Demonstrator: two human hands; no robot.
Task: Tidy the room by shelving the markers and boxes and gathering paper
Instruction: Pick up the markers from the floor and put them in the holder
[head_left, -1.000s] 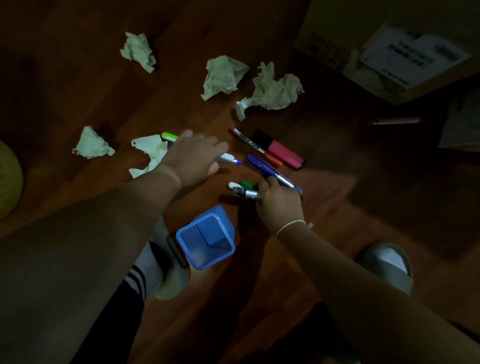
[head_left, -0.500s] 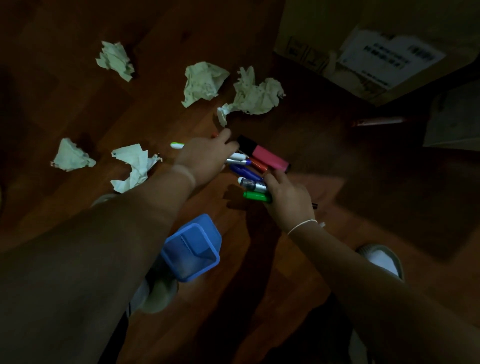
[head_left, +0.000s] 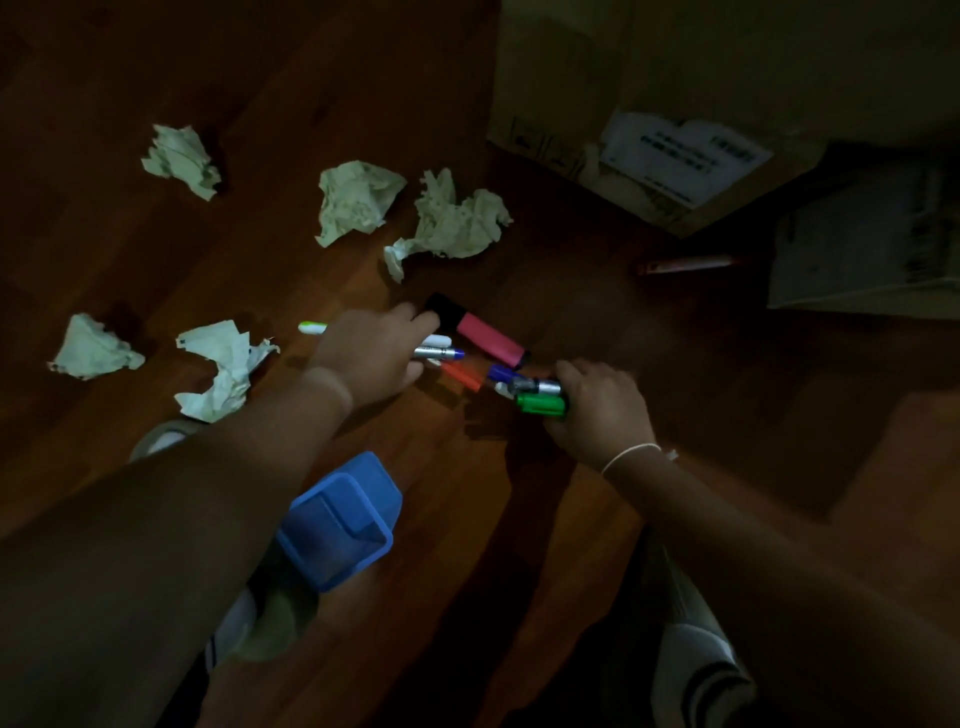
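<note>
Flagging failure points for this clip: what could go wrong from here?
The right hand grips several markers at once, the green marker among them; one could slip out. The left hand reaches over loose markers toward the pink highlighter and may scatter them. A pen lies apart near the box, in dim light, and could easily be missed.

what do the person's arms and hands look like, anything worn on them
Both forearms are bare, with no sleeves in view. The right hand has a thin white string-like band round its wrist, with a small loose end sticking out at the side. The left hand shows only a faint pale band across its wrist; the light is too dim to tell what it is. No gloves or rings can be made out.
</note>
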